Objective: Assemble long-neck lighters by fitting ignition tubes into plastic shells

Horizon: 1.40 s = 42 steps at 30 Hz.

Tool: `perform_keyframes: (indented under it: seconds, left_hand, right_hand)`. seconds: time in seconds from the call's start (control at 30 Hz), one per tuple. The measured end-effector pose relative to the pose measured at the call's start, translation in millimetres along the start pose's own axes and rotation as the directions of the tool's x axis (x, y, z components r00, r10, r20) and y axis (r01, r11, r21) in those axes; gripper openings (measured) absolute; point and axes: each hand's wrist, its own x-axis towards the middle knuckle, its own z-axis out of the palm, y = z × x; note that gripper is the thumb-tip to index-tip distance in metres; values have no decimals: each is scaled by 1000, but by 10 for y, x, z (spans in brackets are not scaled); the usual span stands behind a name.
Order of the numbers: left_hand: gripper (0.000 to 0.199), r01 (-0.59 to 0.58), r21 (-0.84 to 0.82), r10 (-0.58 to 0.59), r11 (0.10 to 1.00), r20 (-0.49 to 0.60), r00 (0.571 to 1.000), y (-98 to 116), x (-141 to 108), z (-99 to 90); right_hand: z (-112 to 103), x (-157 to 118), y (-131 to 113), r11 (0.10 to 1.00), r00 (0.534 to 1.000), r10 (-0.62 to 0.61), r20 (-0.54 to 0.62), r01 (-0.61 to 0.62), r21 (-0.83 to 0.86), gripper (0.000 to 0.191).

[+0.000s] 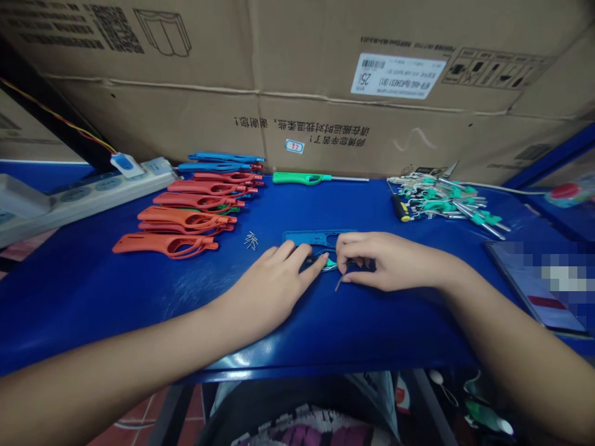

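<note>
A blue plastic lighter shell half (pixel 304 237) lies at the middle of the blue table. Just in front of it, my left hand (pixel 283 275) presses down on a dark part with a green piece (pixel 330 264) and thin wires. My right hand (pixel 376 260) is pinched at the right side of these parts, with a thin strip (pixel 339 284) sticking out below its fingertips. The fingers of both hands partly cover the parts. Left of the hands sits a small pile of screws (pixel 251 240).
Orange and red lighter shells (pixel 162 244) and blue ones lie at the left, near a power strip (pixel 97 195). A green lighter (pixel 297 178) lies by the cardboard. Metal-tube assemblies (pixel 446 198), a screwdriver (pixel 400 207) and a phone (pixel 534 285) are at the right.
</note>
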Motion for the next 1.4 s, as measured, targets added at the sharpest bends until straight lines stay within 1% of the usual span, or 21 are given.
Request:
perform_keyframes:
  seconds: [0.13, 0.2, 0.27, 0.3, 0.33, 0.37, 0.43, 0.5, 0.53, 0.6, 0.63, 0.67, 0.7, 0.73, 0.77, 0.9, 1.0, 1.07, 1.13, 1.23, 1.4]
  left_hand:
    - [56, 7, -6, -7, 1000, 11, 1000, 6, 8, -22]
    - [56, 9, -11, -9, 1000, 9, 1000, 3, 13, -23]
    - [58, 9, -22, -9, 1000, 1, 1000, -7, 14, -16]
    - [60, 9, -34, -9, 999, -5, 1000, -15, 13, -11]
    - [63, 9, -50, -9, 999, -12, 1000, -24, 10, -6]
    - [64, 10, -69, -11, 998, -19, 1000, -33, 7, -3]
    - [64, 11, -111, -15, 994, -30, 999, -51, 1, -4]
    - [58, 8, -146, -13, 989, -39, 999, -63, -3, -15]
    - [53, 6, -159, -13, 987, -40, 999, -66, -4, -22]
    - [45, 5, -177, -12, 984, -35, 999, -69, -2, -37]
    - [42, 6, -184, -12, 983, -32, 999, -69, 1, -42]
    - [40, 8, -190, -14, 982, -32, 999, -69, 5, -44]
    - [38, 11, -197, -18, 980, -35, 999, -70, 11, -44]
    - [36, 12, -206, -21, 979, -41, 999, -70, 16, -43]
    - [34, 13, -215, -24, 977, -50, 998, -71, 22, -40]
    - [26, 15, -247, -30, 969, -55, 998, -74, 42, -45]
    - [25, 14, -271, -27, 962, -43, 999, -76, 49, -62]
    - [25, 4, -277, -18, 961, -49, 999, -80, 50, -68]
    - [26, -6, -271, -9, 962, -54, 998, -86, 51, -65]
    - [28, -10, -260, -3, 965, -48, 999, -92, 57, -53]
    - [29, -2, -278, -13, 961, -52, 999, -94, 62, -36]
  right_hand:
    - [-17, -1, -9, 998, 1000, -24, 5, 24, 63, 15]
    - [-52, -8, 20, 993, 999, -34, -24, 37, 115, 22]
    - [-114, -27, 95, 993, 990, 24, -141, -7, 119, 25]
    - [-155, -45, 154, 993, 967, 84, -242, -63, 96, 24]
    - [-203, -69, 229, 989, 921, 151, -359, -141, 53, 24]
    - [-256, -102, 320, 974, 859, 196, -473, -226, -7, 25]
    - [-368, -192, 544, 914, 735, 197, -649, -377, -150, 30]
    - [-468, -303, 808, 845, 643, 175, -745, -487, -222, 38]
    - [-506, -358, 944, 800, 586, 173, -792, -553, -235, 38]
    - [-544, -451, 1196, 686, 435, 207, -876, -703, -187, 33]
    - [-544, -482, 1301, 637, 372, 242, -896, -757, -143, 33]
    - [-532, -502, 1384, 607, 332, 269, -904, -787, -109, 33]
    - [-511, -509, 1445, 593, 316, 279, -907, -799, -96, 34]
    - [-484, -505, 1484, 587, 322, 281, -904, -803, -103, 35]
    - [-454, -492, 1503, 587, 343, 276, -898, -800, -125, 37]
    - [-350, -407, 1484, 592, 463, 261, -847, -770, -238, 43]
    - [-318, -382, 1492, 607, 519, 316, -794, -754, -251, 43]
    - [-316, -390, 1524, 604, 529, 362, -767, -760, -239, 42]
    - [-324, -402, 1556, 590, 519, 386, -763, -774, -228, 42]
    - [-338, -406, 1572, 576, 509, 388, -768, -785, -229, 40]
    - [-339, -398, 1530, 581, 530, 358, -768, -771, -261, 37]
